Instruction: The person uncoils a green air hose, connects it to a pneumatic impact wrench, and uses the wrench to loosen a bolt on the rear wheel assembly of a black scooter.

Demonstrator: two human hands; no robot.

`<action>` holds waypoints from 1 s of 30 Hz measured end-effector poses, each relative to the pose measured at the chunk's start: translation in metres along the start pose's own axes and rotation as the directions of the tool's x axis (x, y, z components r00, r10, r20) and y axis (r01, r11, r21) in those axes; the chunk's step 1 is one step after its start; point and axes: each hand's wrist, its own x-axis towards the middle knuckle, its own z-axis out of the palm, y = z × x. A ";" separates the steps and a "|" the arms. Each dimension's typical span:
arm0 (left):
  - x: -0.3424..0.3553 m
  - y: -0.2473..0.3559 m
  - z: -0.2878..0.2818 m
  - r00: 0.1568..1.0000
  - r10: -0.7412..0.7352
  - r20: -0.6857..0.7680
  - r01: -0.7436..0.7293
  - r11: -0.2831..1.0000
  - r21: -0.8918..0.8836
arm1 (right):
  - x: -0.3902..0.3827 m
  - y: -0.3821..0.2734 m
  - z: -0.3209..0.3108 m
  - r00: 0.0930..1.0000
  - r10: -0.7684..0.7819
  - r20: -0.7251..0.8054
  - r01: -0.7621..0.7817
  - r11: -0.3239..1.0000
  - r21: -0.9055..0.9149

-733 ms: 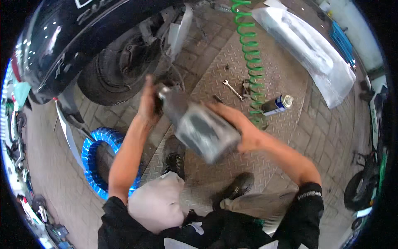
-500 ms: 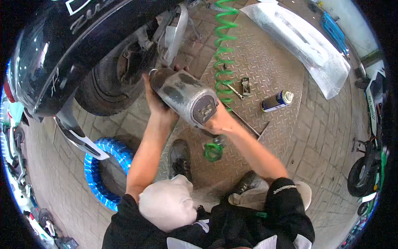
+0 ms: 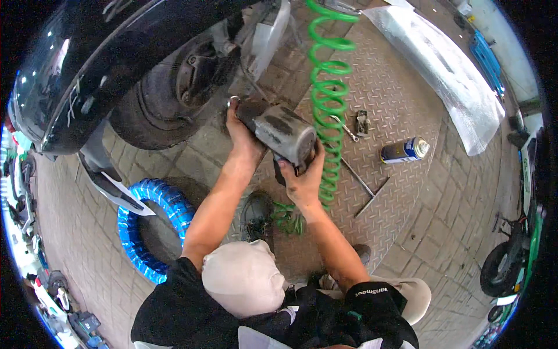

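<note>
I hold a worn grey impact wrench (image 3: 283, 134) nearly level over the steel checker plate (image 3: 407, 75). My left hand (image 3: 245, 139) is closed round its nose end, thumb up along the side. My right hand (image 3: 305, 180) grips its back end and handle from below. A green coiled air hose (image 3: 331, 87) runs down beside the tool. Just beyond it is the dark wheel hub (image 3: 192, 81) under a glossy black vehicle body (image 3: 81, 70). On the plate lie a spanner (image 3: 352, 135), a small metal part (image 3: 361, 125), a spray can (image 3: 401, 151) and a T-handle wrench (image 3: 372, 196).
A blue-wrapped tyre (image 3: 133, 232) lies at my left under a hanging trim piece (image 3: 110, 186). A long silver-wrapped part (image 3: 442, 75) rests at the upper right, beside a blue object (image 3: 487, 58) near the wall. Parked two-wheelers (image 3: 500, 267) line both edges.
The tool has turned to a more level hold and shifted slightly right in view. My right hand has moved round to its back end and lower side, uncovering the T-handle wrench.
</note>
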 end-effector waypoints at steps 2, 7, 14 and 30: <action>-0.011 0.007 0.016 0.993 -0.011 -0.114 0.009 1.000 -0.021 | 0.003 -0.011 0.006 0.994 -0.105 0.006 0.105 0.994 0.006; 0.000 0.014 0.012 0.997 0.051 -0.059 -0.053 0.998 -0.041 | 0.013 0.001 0.006 1.000 -0.014 0.004 0.013 0.985 0.170; 0.015 0.016 0.017 0.991 -0.007 -0.131 0.010 1.000 0.026 | 0.041 0.073 -0.007 0.829 0.247 0.502 -0.480 0.775 0.411; 0.055 0.011 -0.018 0.968 0.168 -0.188 -0.149 0.982 0.113 | 0.065 0.043 0.010 0.764 0.519 0.383 -0.631 0.725 0.277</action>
